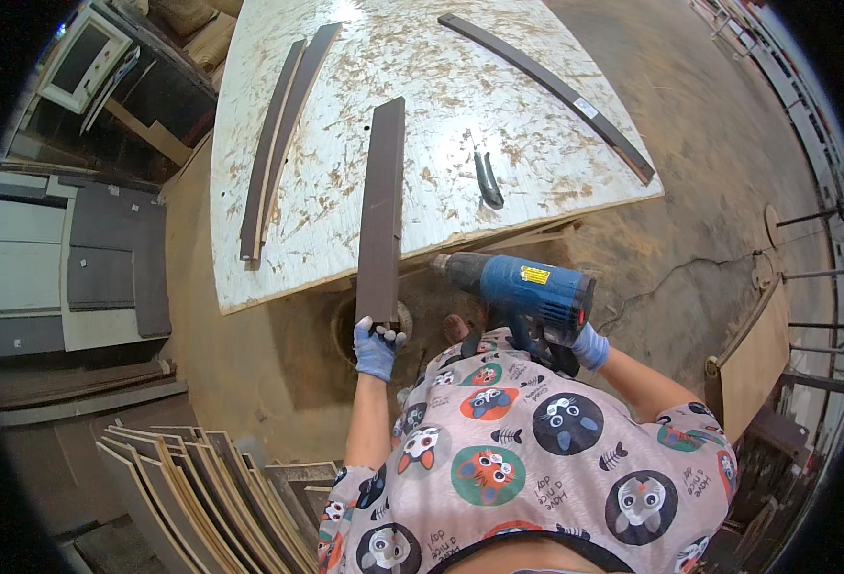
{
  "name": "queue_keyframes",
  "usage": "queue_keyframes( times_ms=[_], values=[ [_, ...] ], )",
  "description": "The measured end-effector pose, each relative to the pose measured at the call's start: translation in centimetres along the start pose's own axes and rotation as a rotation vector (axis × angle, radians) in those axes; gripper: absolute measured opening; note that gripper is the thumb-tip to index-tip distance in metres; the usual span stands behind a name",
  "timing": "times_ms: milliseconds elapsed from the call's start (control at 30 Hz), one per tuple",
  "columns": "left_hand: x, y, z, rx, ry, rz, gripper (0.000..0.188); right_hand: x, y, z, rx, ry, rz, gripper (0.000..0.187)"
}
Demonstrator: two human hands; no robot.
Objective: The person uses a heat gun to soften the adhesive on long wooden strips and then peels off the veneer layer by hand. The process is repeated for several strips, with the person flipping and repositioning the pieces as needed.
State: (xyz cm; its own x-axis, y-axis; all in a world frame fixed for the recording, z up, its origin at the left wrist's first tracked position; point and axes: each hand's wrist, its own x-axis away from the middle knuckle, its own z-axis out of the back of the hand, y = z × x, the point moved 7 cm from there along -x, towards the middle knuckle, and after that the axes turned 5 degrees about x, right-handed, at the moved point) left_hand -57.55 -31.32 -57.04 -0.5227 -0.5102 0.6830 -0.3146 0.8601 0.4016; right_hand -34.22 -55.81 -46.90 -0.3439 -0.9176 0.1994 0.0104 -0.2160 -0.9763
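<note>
A broad worktable topped with a pale, rough chipboard sheet (422, 57), flecked with brown wood flakes and sawdust, fills the upper middle of the view, its near edge bowed by the lens. Around it spreads a dusty brown concrete floor (699, 143), cracked on the right. At the lower left leans a fanned stack of thin plywood and dark laminate sheets (202, 497), their layered edges showing pale and brown. On the tabletop lie three long pieces: a pair of thin dark brown curved strips (278, 134) on the left, side by side and touching, and a single long dark curved strip (546, 86) running diagonally across the right side, well apart from the pair. Between them a flat, straight dark brown laminate board (382, 210) stretches from the table's middle out past its near edge; the left hand (376, 349), in a blue-grey knit glove, grips its near end with fingers curled over the end. The right hand (589, 346), also gloved, is closed around the handle of a blue plastic heat gun with a dark metal nozzle (518, 287), held just beside the board with the nozzle pointing toward its near end, not touching it. A small dark-handled tool (488, 180) rests on the chipboard to the right of the board.
</note>
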Motion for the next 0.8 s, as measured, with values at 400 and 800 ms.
queue_keyframes(
  times_ms=[400, 800],
  values=[
    [-0.3, 0.3, 0.5, -0.050, 0.026, -0.074, 0.022, 3.1, 4.1, 1.3, -0.313, 0.267, -0.372, 0.040],
    [1.6, 5.6, -3.1, -0.581, -0.017, -0.861, 0.040, -1.2, 1.8, 5.6, -0.720, 0.395, -0.299, 0.040]
  ],
)
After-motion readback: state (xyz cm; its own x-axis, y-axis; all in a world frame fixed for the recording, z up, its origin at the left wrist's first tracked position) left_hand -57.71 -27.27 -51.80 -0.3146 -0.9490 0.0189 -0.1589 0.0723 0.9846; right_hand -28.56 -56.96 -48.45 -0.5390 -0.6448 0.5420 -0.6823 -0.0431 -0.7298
